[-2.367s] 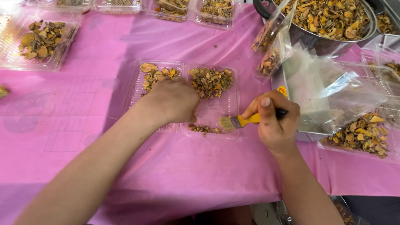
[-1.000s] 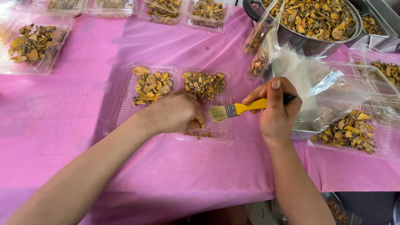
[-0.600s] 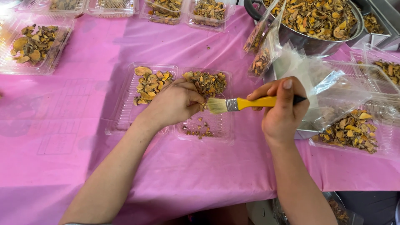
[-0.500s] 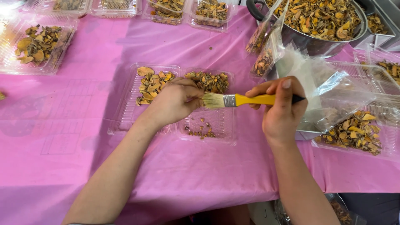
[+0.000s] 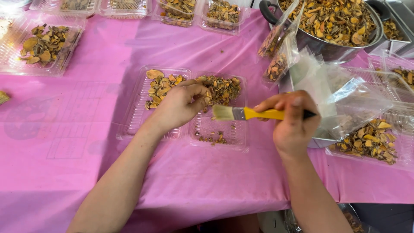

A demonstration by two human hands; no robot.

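Two bare hands are working over a pink tablecloth [image 5: 69,129]. The right hand [image 5: 293,123] is closing its fingers around a brush with a yellow handle [image 5: 254,114], and it is holding the brush almost level, with the pale bristles pointing toward the left hand [image 5: 179,105]. The bristles are hanging just above a clear plastic clamshell tray [image 5: 220,131], which is lying open between the two hands. The left hand is resting on the middle ridge of this tray with the fingers curled in; I cannot tell if something small is pinched inside them. Dried yellow-brown slices [image 5: 222,88] are sitting in the far part of the tray, just beyond the left fingertips, and a few crumbs [image 5: 211,138] are lying in the near part, below the brush. More slices are filling the other half of the tray, behind the left hand. Beyond the right hand a large metal pot [image 5: 332,26] full of the same slices is standing, and to the right of this hand another clear tray [image 5: 371,142] with slices is waiting, near crumpled plastic bags [image 5: 345,95].
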